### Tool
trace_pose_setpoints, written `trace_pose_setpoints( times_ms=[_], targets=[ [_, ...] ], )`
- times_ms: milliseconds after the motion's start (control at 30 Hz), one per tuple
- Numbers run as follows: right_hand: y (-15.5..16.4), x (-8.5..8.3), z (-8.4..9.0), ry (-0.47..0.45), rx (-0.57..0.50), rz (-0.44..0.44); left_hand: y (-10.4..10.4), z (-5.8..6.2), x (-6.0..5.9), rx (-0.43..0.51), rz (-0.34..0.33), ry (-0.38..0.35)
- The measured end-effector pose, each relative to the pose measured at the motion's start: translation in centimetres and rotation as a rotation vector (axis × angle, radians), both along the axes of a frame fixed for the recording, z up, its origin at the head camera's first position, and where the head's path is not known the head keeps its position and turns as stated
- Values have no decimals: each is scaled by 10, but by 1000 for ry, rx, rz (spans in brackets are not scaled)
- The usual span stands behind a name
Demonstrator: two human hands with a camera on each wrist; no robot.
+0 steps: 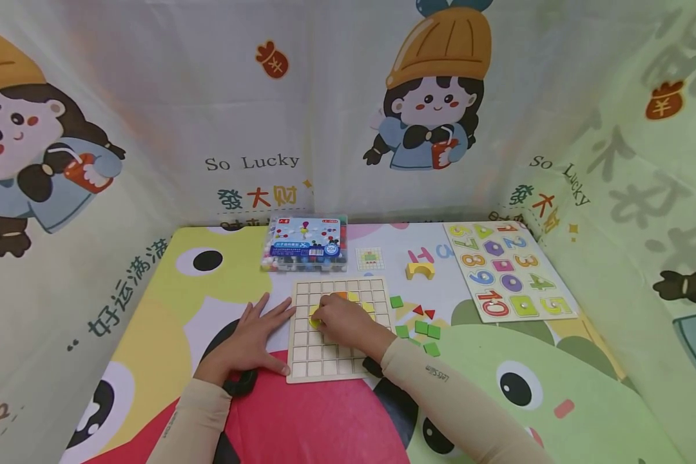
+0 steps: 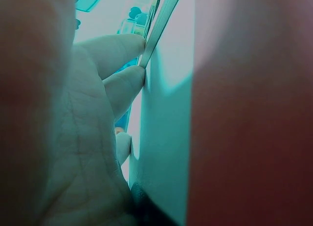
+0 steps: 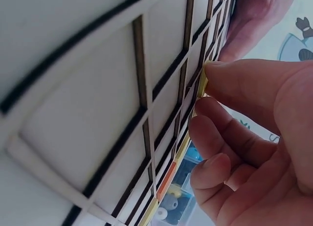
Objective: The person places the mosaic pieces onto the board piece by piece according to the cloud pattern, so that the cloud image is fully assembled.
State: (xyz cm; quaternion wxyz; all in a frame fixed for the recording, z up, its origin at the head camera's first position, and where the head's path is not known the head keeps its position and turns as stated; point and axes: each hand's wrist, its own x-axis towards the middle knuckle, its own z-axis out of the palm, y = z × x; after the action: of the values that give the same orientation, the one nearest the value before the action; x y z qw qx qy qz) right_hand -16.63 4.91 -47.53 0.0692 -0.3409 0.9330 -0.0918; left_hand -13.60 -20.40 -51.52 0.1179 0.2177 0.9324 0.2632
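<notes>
On the cartoon-print play mat (image 1: pixel 168 290), a pale wooden grid board (image 1: pixel 325 351) lay at centre. At its nine o'clock edge, the left hand (image 1: pixel 249 341) pressed flat, fingers straight, holding nothing. The right hand (image 1: pixel 342 320) pinched a small yellow tile (image 1: pixel 315 320) over the board's upper-left cells. Loose green square tiles (image 1: pixel 426 330) sat at three o'clock.

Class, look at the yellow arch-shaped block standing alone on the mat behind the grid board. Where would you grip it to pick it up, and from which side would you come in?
Probably from above, pinching the yellow arch block across its two flat faces near the top. It stands upright with its opening down, so the top bar is solid, and the mat around it looks free of other pieces. The right hand is nearer but pinches a yellow tile.
</notes>
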Motion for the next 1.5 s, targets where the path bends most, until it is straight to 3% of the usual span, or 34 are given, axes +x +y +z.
trace_pose_setpoints(
  times_ms=[400, 633, 933, 1300, 1500],
  targets=[
    [5, -2, -2, -8, -29, 28, -1, -2, 0, 2, -1, 11],
    [24, -3, -1, -129, -126, 20, 0, -3, 0, 3, 3, 9],
    [79, 5, 10, -237, -260, -101, 1, -5, 0, -7, 7, 5],
    [159, 22, 7, -147, -380, -162, -1, -6, 0, 7, 9, 15],
    [195, 32, 1, -130, -400, -260, 0, -7, -1, 11, 7, 19]
  ],
)
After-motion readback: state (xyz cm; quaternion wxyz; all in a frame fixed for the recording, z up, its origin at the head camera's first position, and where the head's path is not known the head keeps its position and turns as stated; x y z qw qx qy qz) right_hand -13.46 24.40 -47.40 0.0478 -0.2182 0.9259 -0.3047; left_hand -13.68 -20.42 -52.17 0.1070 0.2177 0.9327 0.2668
